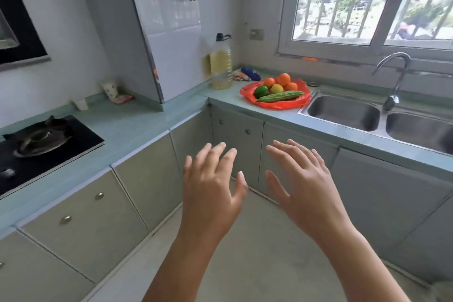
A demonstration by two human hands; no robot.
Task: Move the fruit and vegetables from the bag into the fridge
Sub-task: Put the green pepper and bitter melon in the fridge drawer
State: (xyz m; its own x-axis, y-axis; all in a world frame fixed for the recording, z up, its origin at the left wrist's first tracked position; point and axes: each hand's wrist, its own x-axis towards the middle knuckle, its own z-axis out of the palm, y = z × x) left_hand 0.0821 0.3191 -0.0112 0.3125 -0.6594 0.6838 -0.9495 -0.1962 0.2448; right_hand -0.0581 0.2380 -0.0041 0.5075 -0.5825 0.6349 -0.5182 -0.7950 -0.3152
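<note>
**Operator:** Head view. What are the hands doing?

**Checker:** The left hand [210, 186] and the right hand [306, 186] are hovering side by side in front of the cupboard doors [237, 144]. The fingers of both are spread and nearly straight. Neither hand is holding or touching anything.

**Operator:** Where is the produce sitting?

**Checker:** It is lying on the red bag [282, 106], which is spread flat on the counter [228, 98] just beside the sink [343, 113]. Because the bag is lying open, every item is showing. The oranges [283, 79] are sitting at the back and a lemon [277, 88] in the middle. A green pepper [261, 91] is sitting at the left, with a long green gourd [280, 95] across the front.

**Operator:** Which step is running?

**Checker:** Probably the approach. The hands are well apart from the bag, so nothing is being picked yet. No fridge is appearing that I can identify.
</note>
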